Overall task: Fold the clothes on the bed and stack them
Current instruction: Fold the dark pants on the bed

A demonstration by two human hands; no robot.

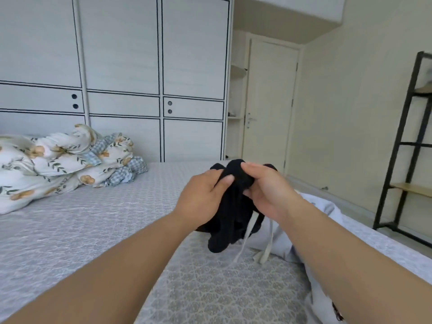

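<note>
Across the room, a white wardrobe (121,66) and a closed door (271,104) stand behind the grey patterned bed (93,218). Bunched floral bedding (58,164) lies far left. Above the bed's right side, the left hand (203,197) and right hand (268,192) both pinch a black garment (231,218), its lower end touching a pale garment (280,232).

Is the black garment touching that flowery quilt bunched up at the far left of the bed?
Apart. The head view shows the black garment, gripped by both hands, well separated from the flowery quilt by bare bed cover.
</note>
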